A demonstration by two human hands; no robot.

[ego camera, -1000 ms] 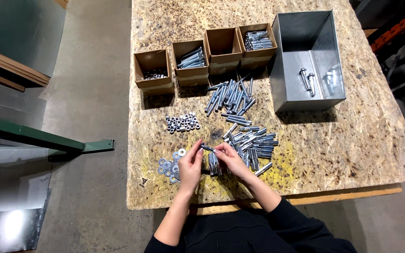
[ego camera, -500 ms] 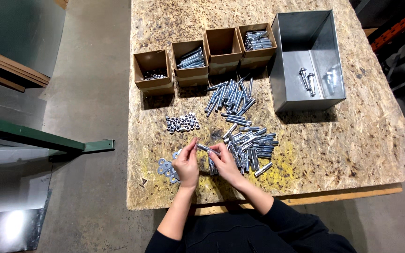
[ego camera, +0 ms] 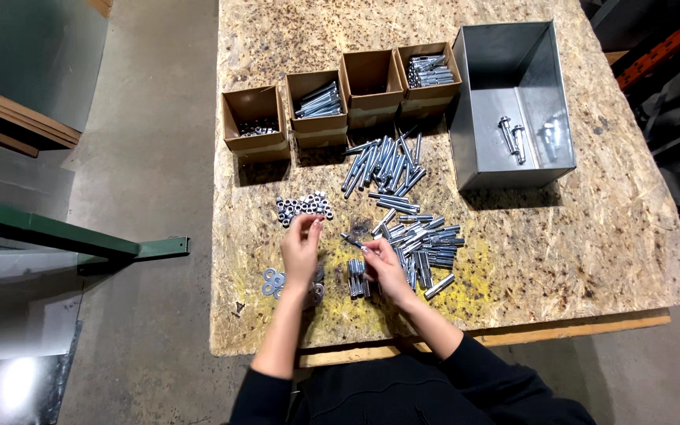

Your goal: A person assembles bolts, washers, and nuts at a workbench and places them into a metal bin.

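Note:
My left hand (ego camera: pixel 301 250) reaches up the chipboard table (ego camera: pixel 607 220) with its fingertips at the lower edge of a cluster of loose nuts (ego camera: pixel 302 208), pinched as if on one nut, though I cannot make it out. My right hand (ego camera: pixel 384 266) holds a bolt (ego camera: pixel 352 241) by its shaft, pointing up and left. A pile of washers (ego camera: pixel 272 282) lies under my left wrist. A short row of bolts (ego camera: pixel 356 277) sits between my hands. A large heap of bolts (ego camera: pixel 423 244) lies just right of my right hand.
Four open cardboard boxes (ego camera: pixel 255 118) line the far side, holding nuts, bolts or nothing. A grey metal bin (ego camera: pixel 511 102) at the far right holds a few assembled bolts. More long bolts (ego camera: pixel 381 161) fan out below the boxes. A green metal frame (ego camera: pixel 49 236) stands left of the table.
My left hand has moved from the washers near the table's front edge up to the cluster of nuts. My right hand has stayed in place with the bolt.

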